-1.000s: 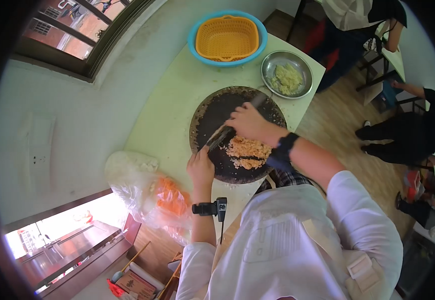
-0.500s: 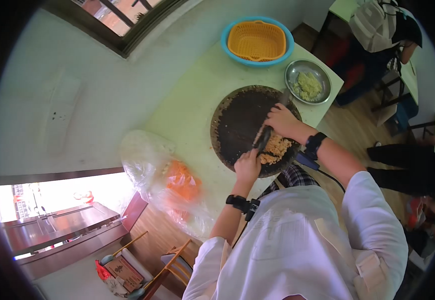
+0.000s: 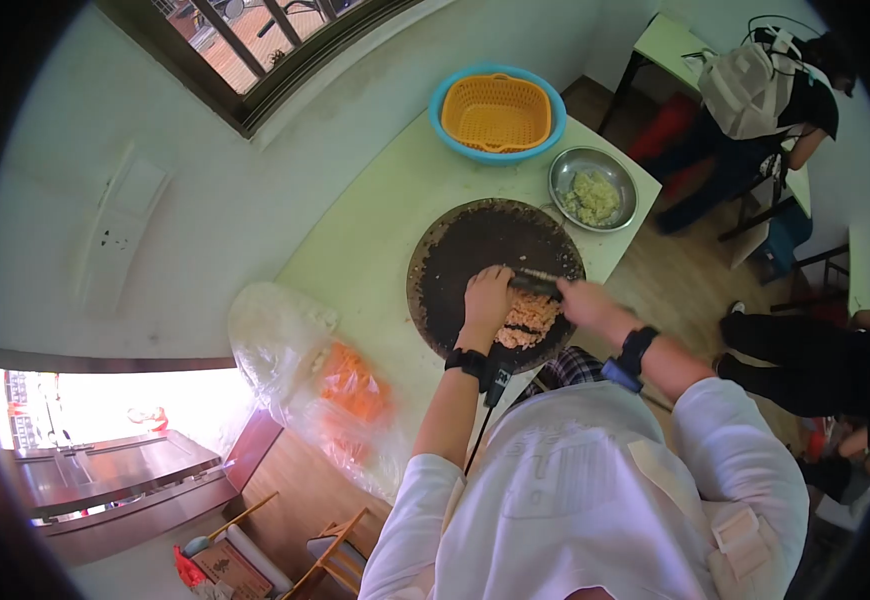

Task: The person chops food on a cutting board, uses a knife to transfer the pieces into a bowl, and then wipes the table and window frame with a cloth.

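Observation:
A round dark chopping board [image 3: 455,245] lies on the pale green table. On its near right part sits a heap of finely chopped orange food [image 3: 523,325], perhaps carrot. A dark-bladed kitchen knife [image 3: 537,286] crosses the far side of this heap, with bits stuck along its upper edge. My right hand [image 3: 585,303], slightly blurred, is closed around the knife's handle end. At the blade's other end my left hand [image 3: 490,293] is closed on the knife, fingers bent over it. The handle is hidden in my right hand.
Beyond the board stand a metal bowl [image 3: 558,190] of chopped pale green food and a yellow basket [image 3: 496,112] inside a blue basin [image 3: 437,118]. Plastic bags [image 3: 275,325], one with orange contents, lie left. A person [image 3: 755,110] with a backpack is at the far right.
The knife has turned from steeply slanted to nearly crosswise. My left hand has moved farther away from me, my right hand nearer. The head view has shifted slightly.

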Available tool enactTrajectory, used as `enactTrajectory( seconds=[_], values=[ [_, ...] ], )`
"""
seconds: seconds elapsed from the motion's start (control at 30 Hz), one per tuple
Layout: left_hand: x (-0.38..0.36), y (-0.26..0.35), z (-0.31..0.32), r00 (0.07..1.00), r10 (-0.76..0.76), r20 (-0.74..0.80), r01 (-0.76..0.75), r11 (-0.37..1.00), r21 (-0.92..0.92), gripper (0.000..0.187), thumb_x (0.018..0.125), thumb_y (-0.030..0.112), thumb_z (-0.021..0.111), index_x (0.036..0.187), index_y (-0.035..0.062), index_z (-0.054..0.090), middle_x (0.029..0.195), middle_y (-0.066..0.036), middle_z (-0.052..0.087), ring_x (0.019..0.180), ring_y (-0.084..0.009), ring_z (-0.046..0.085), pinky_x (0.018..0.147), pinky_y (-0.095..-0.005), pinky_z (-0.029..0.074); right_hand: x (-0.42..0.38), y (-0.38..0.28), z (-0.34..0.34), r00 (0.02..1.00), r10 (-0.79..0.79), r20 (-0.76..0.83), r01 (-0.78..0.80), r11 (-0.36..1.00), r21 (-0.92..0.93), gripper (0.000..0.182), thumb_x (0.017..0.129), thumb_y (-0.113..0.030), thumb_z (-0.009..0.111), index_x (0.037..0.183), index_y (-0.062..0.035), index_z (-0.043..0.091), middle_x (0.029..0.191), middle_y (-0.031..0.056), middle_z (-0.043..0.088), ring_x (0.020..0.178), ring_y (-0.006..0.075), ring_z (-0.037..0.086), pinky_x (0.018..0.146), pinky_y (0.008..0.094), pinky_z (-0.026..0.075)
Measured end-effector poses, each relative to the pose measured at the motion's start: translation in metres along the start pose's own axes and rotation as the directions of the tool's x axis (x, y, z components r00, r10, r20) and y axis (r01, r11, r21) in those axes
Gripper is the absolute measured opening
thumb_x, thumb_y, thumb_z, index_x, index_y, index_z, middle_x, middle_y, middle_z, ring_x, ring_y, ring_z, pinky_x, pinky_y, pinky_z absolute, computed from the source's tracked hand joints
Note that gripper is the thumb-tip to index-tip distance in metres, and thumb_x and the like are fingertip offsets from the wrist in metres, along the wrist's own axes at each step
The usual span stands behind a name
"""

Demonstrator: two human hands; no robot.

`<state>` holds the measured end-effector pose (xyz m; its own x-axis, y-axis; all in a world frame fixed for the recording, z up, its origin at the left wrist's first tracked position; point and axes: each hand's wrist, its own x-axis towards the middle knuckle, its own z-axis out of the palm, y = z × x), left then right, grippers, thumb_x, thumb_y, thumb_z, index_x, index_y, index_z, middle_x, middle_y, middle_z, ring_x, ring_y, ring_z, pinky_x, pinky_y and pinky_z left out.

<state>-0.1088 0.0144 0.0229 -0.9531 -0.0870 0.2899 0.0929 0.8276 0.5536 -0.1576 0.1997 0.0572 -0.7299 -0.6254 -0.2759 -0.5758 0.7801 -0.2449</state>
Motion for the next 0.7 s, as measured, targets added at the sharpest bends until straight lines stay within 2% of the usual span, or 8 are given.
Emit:
enactTrajectory(
  seconds=[0.07,0.1,0.2,0.3,0.4,0.43,0.53,0.7],
  values=[
    [-0.001,-0.002,-0.011,0.971,-0.019,0.238,-0.018,0.989,0.15,0.017,0.07,0.018,0.056,0.084,0.01,0.053,0.087,-0.005,0.055,0.089,-0.0221,0.052,0.077,-0.0363,0.04,-0.014,-0.012,0.007,0.998,-0.006,-0.062,0.007,1.0,0.016,0.025,0.069,-0.013,0.052,0.091,-0.0026,0.051,0.063,0.0161,0.057,0.06,0.0327,0.058,0.052,0.041,0.046],
    [-0.005,-0.004,-0.016,0.969,-0.021,0.247,-0.016,0.989,0.148,0.017,0.07,0.018,0.056,0.084,0.01,0.053,0.087,-0.005,0.055,0.089,-0.0221,0.052,0.077,-0.0363,0.04,-0.019,-0.017,0.01,0.993,-0.013,-0.118,0.018,0.999,0.04,0.023,0.07,-0.014,0.052,0.091,-0.0032,0.051,0.062,0.0155,0.057,0.059,0.0317,0.058,0.052,0.0407,0.046],
    [-0.01,-0.007,-0.033,0.974,0.082,0.21,-0.122,0.976,0.183,0.012,0.067,0.014,0.055,0.077,0.0098,0.051,0.079,-0.004,0.054,0.081,-0.0224,0.053,0.074,-0.0358,0.041,-0.015,-0.021,-0.004,0.991,-0.094,-0.1,0.096,0.995,0.013,0.019,0.075,-0.023,0.052,0.082,-0.0052,0.055,0.06,0.0136,0.057,0.057,0.0299,0.058,0.051,0.0391,0.046],
    [-0.012,-0.005,-0.058,0.985,0.174,0.009,-0.174,0.976,0.131,0.01,0.066,0.008,0.051,0.076,0.0074,0.05,0.075,-0.007,0.056,0.074,-0.0242,0.055,0.073,-0.0359,0.042,-0.017,-0.034,-0.04,0.961,-0.202,-0.189,0.207,0.978,0.007,0.026,0.079,-0.031,0.05,0.071,-0.0073,0.057,0.059,0.0108,0.056,0.055,0.0277,0.058,0.049,0.0369,0.046],
    [-0.032,0.006,-0.077,0.991,0.133,-0.012,-0.131,0.986,0.105,0.01,0.065,0.004,0.05,0.075,0.0062,0.049,0.078,-0.008,0.057,0.074,-0.0249,0.055,0.072,-0.0365,0.044,-0.023,-0.045,-0.058,0.946,-0.25,-0.208,0.253,0.967,-0.016,0.033,0.08,-0.036,0.047,0.066,-0.0085,0.057,0.057,0.0087,0.056,0.053,0.0262,0.057,0.047,0.0354,0.046],
    [-0.043,0.005,-0.073,0.996,0.042,0.073,-0.049,0.995,0.088,0.013,0.064,0.001,0.049,0.076,0.0056,0.049,0.079,-0.009,0.057,0.076,-0.026,0.056,0.07,-0.036,0.046,-0.02,-0.045,-0.048,0.946,-0.249,-0.208,0.252,0.968,-0.013,0.033,0.08,-0.036,0.047,0.066,-0.0085,0.057,0.057,0.0087,0.056,0.053,0.0262,0.057,0.047,0.0354,0.046],
    [-0.071,-0.011,-0.045,0.97,-0.046,0.24,0.021,0.995,0.102,0.015,0.064,0.001,0.049,0.078,0.0053,0.049,0.081,-0.01,0.058,0.077,-0.0271,0.057,0.07,-0.035,0.047,-0.023,-0.042,-0.003,0.949,-0.311,-0.05,0.303,0.945,-0.124,0.033,0.081,-0.036,0.045,0.068,-0.009,0.058,0.056,0.0079,0.055,0.052,0.0251,0.057,0.046,0.0351,0.046],
    [-0.076,0.002,-0.055,0.997,0.067,0.027,-0.07,0.993,0.1,0.019,0.063,0.001,0.051,0.082,0.0056,0.051,0.079,-0.01,0.059,0.076,-0.0256,0.058,0.065,-0.0339,0.048,-0.037,-0.042,-0.002,0.939,-0.332,-0.093,0.329,0.943,-0.051,0.028,0.079,-0.036,0.049,0.068,-0.0113,0.054,0.053,0.0066,0.053,0.049,0.024,0.056,0.044,0.0353,0.044]
  ],
)
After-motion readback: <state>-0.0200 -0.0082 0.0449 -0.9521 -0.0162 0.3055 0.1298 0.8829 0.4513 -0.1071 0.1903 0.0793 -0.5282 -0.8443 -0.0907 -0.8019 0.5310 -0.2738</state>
